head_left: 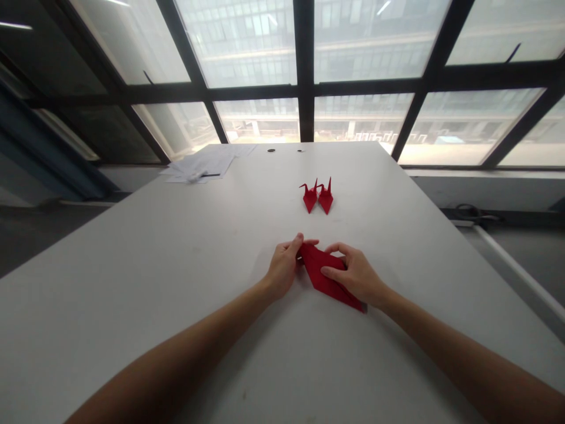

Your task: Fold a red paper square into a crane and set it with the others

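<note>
- Between my two hands, on the tabletop (176,247), lies the folded red paper (329,277), and I place everything else from it.
- My left hand (285,265) has its grip clamped on the paper's far-left tip: thumb and forefinger are pinched together there, at the end nearest the window.
- My right hand (357,275) presses down on the paper from the right; the thumb lies across the middle of the sheet and the fingers curl over its far edge. That grip is closed on the paper too, more a flat hold than a pinch.
- The paper's long axis runs on a diagonal, from the tip under my left fingers down and right to a sharp point that sticks out near my right wrist, the end closest to me.
- Both hands touch the paper, the left at the tip, the right over the body; the near point is left free.
- Beyond the paper, well apart from it and straight ahead, stand two finished red paper cranes (318,195), side by side and touching.
- Farther off, to the paper's far left, a loose stack of white sheets (200,165) sits at the tabletop's edge.
</note>
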`<action>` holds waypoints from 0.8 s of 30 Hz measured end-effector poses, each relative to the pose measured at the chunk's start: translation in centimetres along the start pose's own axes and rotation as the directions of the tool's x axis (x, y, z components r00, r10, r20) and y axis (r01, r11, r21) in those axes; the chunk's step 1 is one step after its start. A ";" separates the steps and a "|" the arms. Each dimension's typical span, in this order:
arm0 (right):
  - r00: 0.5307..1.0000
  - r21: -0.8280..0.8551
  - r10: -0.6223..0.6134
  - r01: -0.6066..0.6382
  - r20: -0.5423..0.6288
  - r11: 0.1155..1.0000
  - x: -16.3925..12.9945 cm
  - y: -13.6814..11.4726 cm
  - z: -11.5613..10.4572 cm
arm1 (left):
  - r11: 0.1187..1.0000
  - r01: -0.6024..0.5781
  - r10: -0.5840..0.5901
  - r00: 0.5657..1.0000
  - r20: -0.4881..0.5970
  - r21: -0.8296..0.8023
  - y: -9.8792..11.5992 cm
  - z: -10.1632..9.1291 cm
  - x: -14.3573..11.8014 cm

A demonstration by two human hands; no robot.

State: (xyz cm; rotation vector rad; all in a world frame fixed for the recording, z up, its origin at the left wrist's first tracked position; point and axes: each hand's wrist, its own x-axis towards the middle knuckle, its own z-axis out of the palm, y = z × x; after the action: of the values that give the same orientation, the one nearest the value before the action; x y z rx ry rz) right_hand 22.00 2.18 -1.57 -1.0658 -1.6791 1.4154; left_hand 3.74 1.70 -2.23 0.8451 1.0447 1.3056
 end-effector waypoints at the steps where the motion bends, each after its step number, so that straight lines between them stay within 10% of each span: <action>1: 1.000 -0.004 -0.004 0.004 0.001 1.000 0.0 0.0 0.0 | 1.000 -0.001 0.000 1.000 0.017 0.019 0.0 -0.1 0.0; 10: 0.999 0.123 -0.028 0.033 -0.046 0.992 0.2 0.4 -0.2 | 0.995 -0.095 0.098 0.987 -0.130 0.029 -0.9 -0.4 0.7; 13: 0.995 0.096 -0.006 0.016 -0.103 0.995 0.3 0.5 -0.7 | 0.928 -0.269 0.321 0.929 -0.184 0.257 -0.5 -0.6 0.5; 17: 0.989 -0.083 -0.038 0.026 -0.141 0.996 0.5 0.9 -1.4 | 0.453 -0.540 0.689 0.717 0.106 0.709 0.2 -0.6 -0.6; 20: 0.969 -0.446 -0.225 0.156 -0.106 0.881 0.6 1.3 -1.7 | 0.124 -0.674 0.470 0.686 0.555 0.728 -0.5 -0.4 -1.5; 24: 0.919 -0.836 -0.391 0.171 -0.056 0.522 0.1 1.1 -1.3 | -0.078 -0.665 0.125 0.733 0.669 0.743 -1.9 -0.3 -2.1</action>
State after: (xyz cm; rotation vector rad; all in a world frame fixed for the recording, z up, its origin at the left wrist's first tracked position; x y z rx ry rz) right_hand 23.32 2.91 -2.39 -1.2714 -2.2480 0.1832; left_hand 4.20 -0.55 -3.87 2.6668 1.3180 0.5179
